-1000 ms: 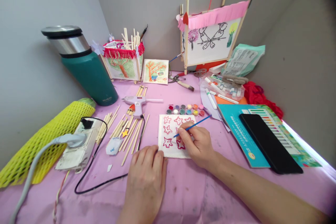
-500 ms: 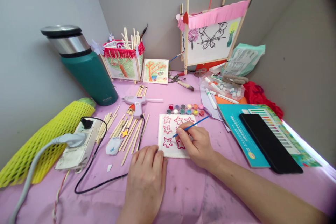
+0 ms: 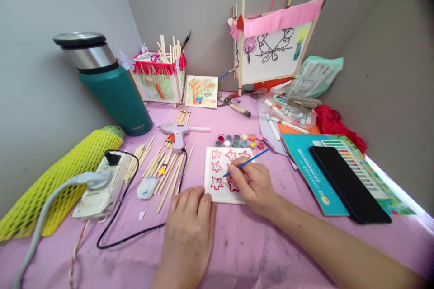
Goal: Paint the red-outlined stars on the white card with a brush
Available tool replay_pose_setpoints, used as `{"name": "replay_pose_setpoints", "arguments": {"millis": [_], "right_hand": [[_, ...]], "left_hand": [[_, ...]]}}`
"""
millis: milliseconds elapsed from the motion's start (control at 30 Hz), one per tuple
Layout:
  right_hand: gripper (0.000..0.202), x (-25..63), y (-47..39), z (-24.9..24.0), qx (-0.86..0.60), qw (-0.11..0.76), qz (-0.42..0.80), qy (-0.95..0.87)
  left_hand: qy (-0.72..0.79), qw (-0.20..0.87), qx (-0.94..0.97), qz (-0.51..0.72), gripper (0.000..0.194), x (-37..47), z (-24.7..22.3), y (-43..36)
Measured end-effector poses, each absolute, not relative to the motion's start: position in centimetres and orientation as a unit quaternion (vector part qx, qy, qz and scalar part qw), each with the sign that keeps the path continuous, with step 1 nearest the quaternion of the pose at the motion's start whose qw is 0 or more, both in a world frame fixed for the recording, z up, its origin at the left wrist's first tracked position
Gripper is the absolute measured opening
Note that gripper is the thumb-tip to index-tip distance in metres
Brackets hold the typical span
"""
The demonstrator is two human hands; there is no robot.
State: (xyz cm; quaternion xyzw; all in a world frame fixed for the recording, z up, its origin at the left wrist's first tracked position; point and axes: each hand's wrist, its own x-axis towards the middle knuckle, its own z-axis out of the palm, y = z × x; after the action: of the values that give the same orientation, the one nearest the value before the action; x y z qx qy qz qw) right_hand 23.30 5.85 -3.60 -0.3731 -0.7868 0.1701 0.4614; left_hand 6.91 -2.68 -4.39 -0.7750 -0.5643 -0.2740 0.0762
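My right hand [image 3: 256, 189] is closed in a pinch around a thin blue paintbrush [image 3: 252, 160]. The brush slants down to the left over a white square sheet [image 3: 225, 197], its tip close to the surface; whether it touches I cannot tell. Several red star outlines [image 3: 216, 184] are painted on the sheet, some partly covered by my right hand. At the sheet's lower left corner my left hand [image 3: 190, 226] lies flat on the table, palm down, holding nothing. Just behind the sheet stand two rows of small paint pots [image 3: 243, 144] in different colours.
Left of the sheet lie wooden sticks [image 3: 174, 176], a lilac glue gun [image 3: 178, 133] and a corded power strip [image 3: 101, 189]. A teal bottle [image 3: 115, 95] stands behind. At right, a black phone [image 3: 349, 185] rests on a blue book [image 3: 313, 176]. Pliers [image 3: 237, 106] and decorated lanterns stand farther back.
The brush's rear end has shifted very slightly to the left. Both hands stay in about the same places.
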Motion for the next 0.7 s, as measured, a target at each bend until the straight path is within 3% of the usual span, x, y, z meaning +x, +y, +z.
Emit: {"name": "replay_pose_setpoints", "arguments": {"millis": [700], "right_hand": [[0.029, 23.33, 6.04, -3.73, -0.369, 0.46, 0.172, -0.789]], "left_hand": [[-0.564, 0.077, -0.774, -0.276, 0.013, 6.92, -4.47, -2.68]]}}
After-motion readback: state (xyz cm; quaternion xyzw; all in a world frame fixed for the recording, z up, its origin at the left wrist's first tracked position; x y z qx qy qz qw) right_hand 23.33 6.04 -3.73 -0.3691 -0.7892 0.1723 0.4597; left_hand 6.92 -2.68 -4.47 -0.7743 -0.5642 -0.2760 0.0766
